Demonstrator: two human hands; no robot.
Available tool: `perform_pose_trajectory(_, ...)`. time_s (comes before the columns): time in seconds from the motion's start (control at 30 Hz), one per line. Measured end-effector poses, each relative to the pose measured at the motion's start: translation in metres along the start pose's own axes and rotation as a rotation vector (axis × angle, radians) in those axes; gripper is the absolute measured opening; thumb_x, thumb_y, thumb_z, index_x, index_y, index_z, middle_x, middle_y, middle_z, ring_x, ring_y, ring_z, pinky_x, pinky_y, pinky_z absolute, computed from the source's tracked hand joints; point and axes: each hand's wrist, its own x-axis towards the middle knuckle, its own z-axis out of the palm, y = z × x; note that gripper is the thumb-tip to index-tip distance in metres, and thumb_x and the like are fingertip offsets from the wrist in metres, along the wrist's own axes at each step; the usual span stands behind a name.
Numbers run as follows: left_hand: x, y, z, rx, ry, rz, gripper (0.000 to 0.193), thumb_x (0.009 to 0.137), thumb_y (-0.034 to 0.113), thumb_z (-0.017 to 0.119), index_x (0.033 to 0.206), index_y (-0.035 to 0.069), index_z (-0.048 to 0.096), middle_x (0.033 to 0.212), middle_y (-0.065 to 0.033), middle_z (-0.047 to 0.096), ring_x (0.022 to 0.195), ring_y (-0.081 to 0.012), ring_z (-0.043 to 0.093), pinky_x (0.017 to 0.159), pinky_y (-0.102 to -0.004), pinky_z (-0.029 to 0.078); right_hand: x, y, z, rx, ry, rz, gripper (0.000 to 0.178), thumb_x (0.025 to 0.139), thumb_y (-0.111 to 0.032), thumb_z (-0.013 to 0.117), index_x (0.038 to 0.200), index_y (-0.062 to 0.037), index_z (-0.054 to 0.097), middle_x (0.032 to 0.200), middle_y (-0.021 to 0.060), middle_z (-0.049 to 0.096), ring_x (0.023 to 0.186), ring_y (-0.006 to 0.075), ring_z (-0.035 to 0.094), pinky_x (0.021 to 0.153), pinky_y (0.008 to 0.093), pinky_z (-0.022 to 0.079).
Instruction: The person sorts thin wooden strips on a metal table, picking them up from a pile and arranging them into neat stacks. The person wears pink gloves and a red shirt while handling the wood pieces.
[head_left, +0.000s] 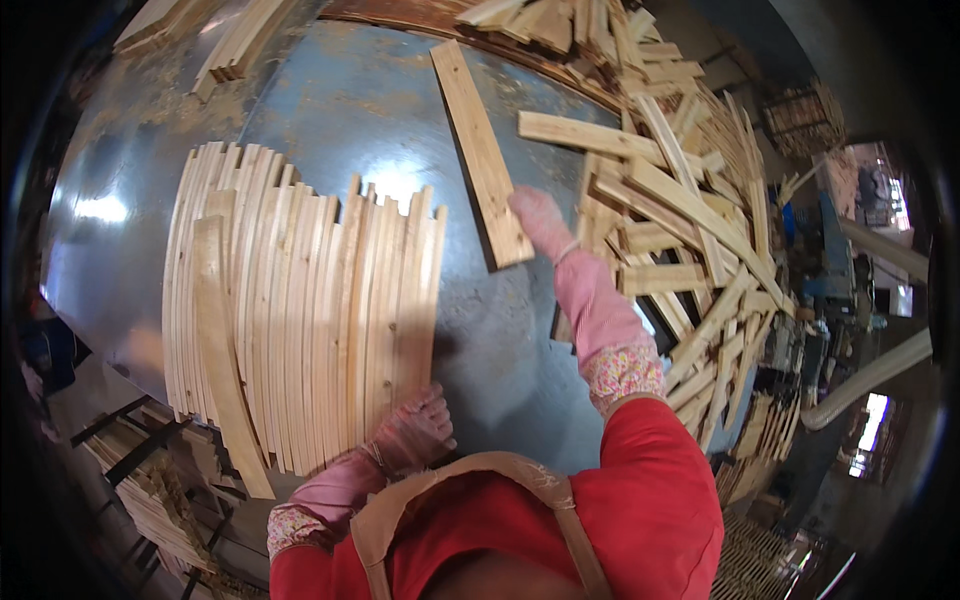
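A flat wooden board (482, 165) slants over the metal tabletop, right of centre. My right hand (541, 222) grips its near right edge, fingers closed on it. Left of it, a row of narrow wooden slats (300, 300) is lined up side by side, with uneven far ends. One longer slat (228, 350) lies across the top of the row and juts past the near table edge. My left hand (415, 432) is curled shut beside the near right corner of the row, with nothing visible in its fingers. Both forearms wear pink sleeves with flowered cuffs.
A jumbled heap of loose boards (690, 220) covers the table's right side. More slats (240, 45) lie at the far left. Stacked wood (150, 500) sits on a dark rack below the left table edge. Machinery and a pale hose (870, 378) stand to the right.
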Motion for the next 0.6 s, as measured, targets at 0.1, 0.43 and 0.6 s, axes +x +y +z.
perform_pose_trajectory(0.1, -0.003, 0.046, 0.026, 1.752, -0.125, 0.624, 0.056, 0.075, 0.038, 0.082, 0.122, 0.014, 0.065, 0.119, -0.0104, 0.063, 0.114, -0.0328, 0.06, 0.105, -0.0555, 0.048, -0.136, -0.022, 0.015, 0.084, 0.012, 0.296, 0.032, 0.098, -0.035, 0.065, 0.106, -0.0051, 0.071, 0.096, 0.0214, 0.075, 0.09, 0.0412, 0.073, 0.079, 0.0508, 0.06)
perform_pose_trajectory(0.43, 0.002, 0.038, 0.044, 2.041, 0.125, 0.486, 0.05, 0.082, 0.039, 0.076, 0.121, 0.009, 0.071, 0.144, -0.0167, 0.058, 0.14, -0.0449, 0.047, 0.125, -0.0651, 0.028, -0.222, -0.005, 0.048, -0.28, 0.077, -0.29, 0.032, 0.096, -0.04, 0.067, 0.112, -0.0129, 0.074, 0.119, 0.0126, 0.074, 0.117, 0.0364, 0.069, 0.093, 0.0494, 0.058)
perform_pose_trajectory(0.6, 0.004, 0.038, 0.057, 2.088, 0.154, 0.419, 0.043, 0.083, 0.035, 0.077, 0.117, 0.009, 0.071, 0.146, -0.0158, 0.058, 0.141, -0.0445, 0.048, 0.125, -0.0662, 0.028, -0.054, 0.064, -0.23, -0.769, 0.266, 0.031, 0.052, 0.085, -0.021, 0.068, 0.135, -0.007, 0.064, 0.13, 0.0208, 0.066, 0.131, 0.0391, 0.058, 0.113, 0.0493, 0.046)
